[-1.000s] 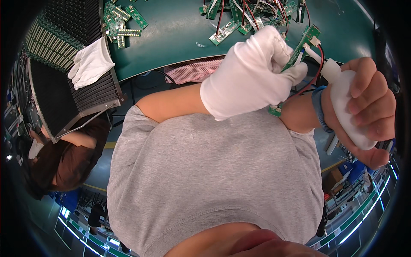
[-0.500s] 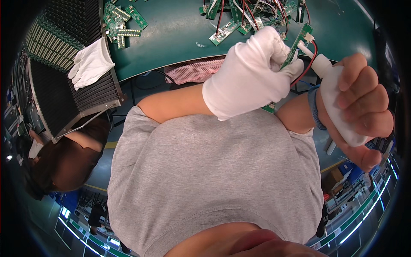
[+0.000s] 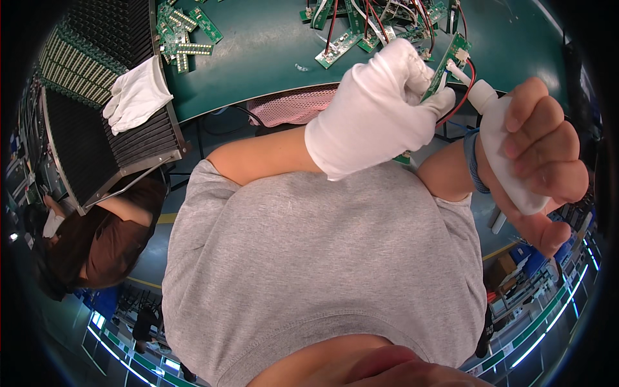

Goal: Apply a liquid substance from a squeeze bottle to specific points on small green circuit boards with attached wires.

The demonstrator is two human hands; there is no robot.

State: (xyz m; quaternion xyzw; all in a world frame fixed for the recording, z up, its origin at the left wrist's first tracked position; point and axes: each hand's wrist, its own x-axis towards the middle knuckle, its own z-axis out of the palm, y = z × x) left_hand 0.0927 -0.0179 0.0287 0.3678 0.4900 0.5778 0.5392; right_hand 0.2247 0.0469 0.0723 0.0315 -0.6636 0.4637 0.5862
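Observation:
My left hand (image 3: 383, 109), in a white glove, is closed on a narrow green circuit board (image 3: 442, 72) with a white connector and red and black wires. The board is held tilted near the table's front edge; its lower part is mostly hidden by the glove. Bare and wrapped round a white squeeze bottle (image 3: 504, 151), my right hand (image 3: 545, 142) has a blue band at its wrist. The bottle's thin nozzle (image 3: 459, 73) points up and left, its tip at the connector area of the board. Whether anything comes out of it is too small to tell.
Wired circuit boards (image 3: 380, 26) lie heaped on the green table (image 3: 258, 58), with more small boards (image 3: 184, 39) at its left. A black slotted rack (image 3: 84, 129) full of boards stands left, a white glove (image 3: 138, 97) draped over it. Beyond sits another person (image 3: 119, 248).
My right hand and the bottle have shifted slightly left and up. The board in my left hand has moved only a little. At the left, the other person's arm has moved.

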